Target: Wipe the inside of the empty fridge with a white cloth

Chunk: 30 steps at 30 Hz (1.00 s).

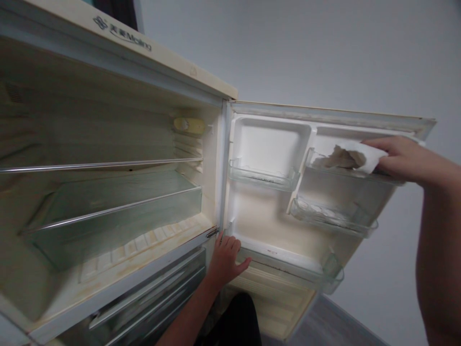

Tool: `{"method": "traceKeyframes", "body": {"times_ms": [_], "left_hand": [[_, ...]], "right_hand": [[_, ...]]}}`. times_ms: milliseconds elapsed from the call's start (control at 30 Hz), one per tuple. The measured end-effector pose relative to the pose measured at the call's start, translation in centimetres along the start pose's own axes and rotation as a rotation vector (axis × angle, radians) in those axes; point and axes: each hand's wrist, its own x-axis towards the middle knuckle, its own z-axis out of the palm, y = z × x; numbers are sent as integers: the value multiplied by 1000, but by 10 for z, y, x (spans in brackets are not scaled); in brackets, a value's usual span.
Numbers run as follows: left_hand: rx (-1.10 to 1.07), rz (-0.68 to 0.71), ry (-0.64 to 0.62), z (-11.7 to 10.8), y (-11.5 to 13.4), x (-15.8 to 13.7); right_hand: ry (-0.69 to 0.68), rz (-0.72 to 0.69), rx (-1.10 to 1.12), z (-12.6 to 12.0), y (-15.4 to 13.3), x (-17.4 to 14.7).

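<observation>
Right hand (pixel 394 156), upper right: fingers clamped on soiled paper towel (pixel 355 157) in top door shelf (pixel 360 174). Left hand (pixel 225 259), lower centre: fingers together, flat against fridge door (pixel 266 218) bottom edge.

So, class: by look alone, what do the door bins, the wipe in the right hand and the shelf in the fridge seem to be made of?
Door bins: clear moulded plastic, glossy; the door liner shows through.
Wipe under the right hand: probably paper towel or thin cloth, white and matt, crumpled, with a grey-brown soiled patch.
Shelf: likely glass with a shiny metal-look front strip; hard to confirm.
</observation>
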Motion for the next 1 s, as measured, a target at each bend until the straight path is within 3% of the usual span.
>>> {"method": "traceKeyframes", "body": {"times_ms": [667, 867, 1000], "left_hand": [[-6, -10, -14, -2, -1, -1], [-7, 9, -38, -3, -1, -2], [1, 16, -30, -1, 1, -3]], "right_hand": [[-7, 0, 50, 3, 7, 0], [196, 19, -27, 4, -3, -5], [362, 108, -203, 21, -7, -19]]}}
